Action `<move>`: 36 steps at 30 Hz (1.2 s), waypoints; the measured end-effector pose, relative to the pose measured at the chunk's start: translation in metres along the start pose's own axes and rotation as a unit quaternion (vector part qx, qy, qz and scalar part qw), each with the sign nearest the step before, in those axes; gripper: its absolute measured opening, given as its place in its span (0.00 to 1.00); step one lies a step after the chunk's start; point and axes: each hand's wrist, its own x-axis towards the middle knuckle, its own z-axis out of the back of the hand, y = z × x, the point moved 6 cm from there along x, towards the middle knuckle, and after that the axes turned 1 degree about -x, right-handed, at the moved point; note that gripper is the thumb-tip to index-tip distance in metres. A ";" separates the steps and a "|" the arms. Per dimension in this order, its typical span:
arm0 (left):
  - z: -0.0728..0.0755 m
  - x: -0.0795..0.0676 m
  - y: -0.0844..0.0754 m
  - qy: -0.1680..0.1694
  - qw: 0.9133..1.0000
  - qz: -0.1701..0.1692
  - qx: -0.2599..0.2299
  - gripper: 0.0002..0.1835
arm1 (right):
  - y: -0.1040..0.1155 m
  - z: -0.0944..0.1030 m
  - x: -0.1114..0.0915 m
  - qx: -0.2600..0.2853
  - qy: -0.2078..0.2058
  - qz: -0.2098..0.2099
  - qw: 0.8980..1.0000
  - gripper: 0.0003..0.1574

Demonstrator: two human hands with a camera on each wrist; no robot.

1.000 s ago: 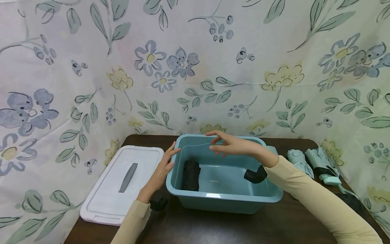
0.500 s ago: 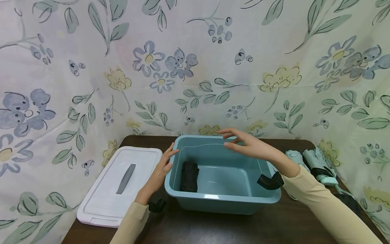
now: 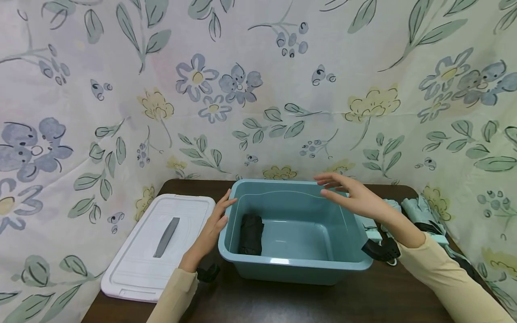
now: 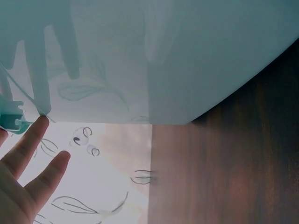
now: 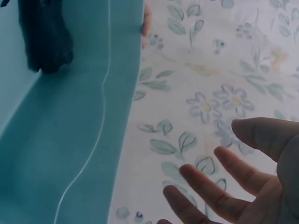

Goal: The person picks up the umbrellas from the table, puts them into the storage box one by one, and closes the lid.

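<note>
A blue-green plastic bin stands on the table with its top uncovered. Inside it, at the left end, lies a black rolled fabric bundle. My left hand touches the bin's left rim with straight fingers. In the left wrist view, the fingers reach the bin's outer wall. My right hand hovers over the back right of the bin, holding nothing. Its spread fingers show in the right wrist view, apart from the wall of the bin.
To the left of the bin lies a white lid with a grey handle. Several pale teal fabric bundles lie at the right, partly behind my right arm. A floral cloth hangs behind the dark wooden table.
My right hand has moved right over the bin, toward its right end, with its fingers loosely spread. My left hand has stayed on the left rim.
</note>
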 end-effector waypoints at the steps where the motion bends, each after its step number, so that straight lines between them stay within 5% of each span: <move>1: 0.000 0.000 0.005 -0.001 1.000 -0.002 0.000 0.25 | -0.002 0.001 -0.002 -0.005 -0.005 0.002 1.000 0.24; 6: 0.000 0.000 0.007 -0.004 1.000 -0.004 -0.003 0.25 | -0.009 0.006 -0.012 -0.033 -0.031 0.004 0.999 0.23; 15: 0.001 0.002 -0.026 0.003 1.000 -0.003 -0.017 0.25 | -0.016 0.015 -0.038 -0.092 -0.082 0.003 0.992 0.24; 23: 0.001 0.002 -0.027 0.001 1.000 0.002 -0.016 0.25 | -0.031 0.018 -0.060 -0.129 -0.115 -0.006 0.985 0.23; 36: 0.001 0.001 -0.028 0.002 1.000 0.001 -0.016 0.25 | -0.052 0.018 -0.095 -0.099 -0.127 -0.022 0.987 0.26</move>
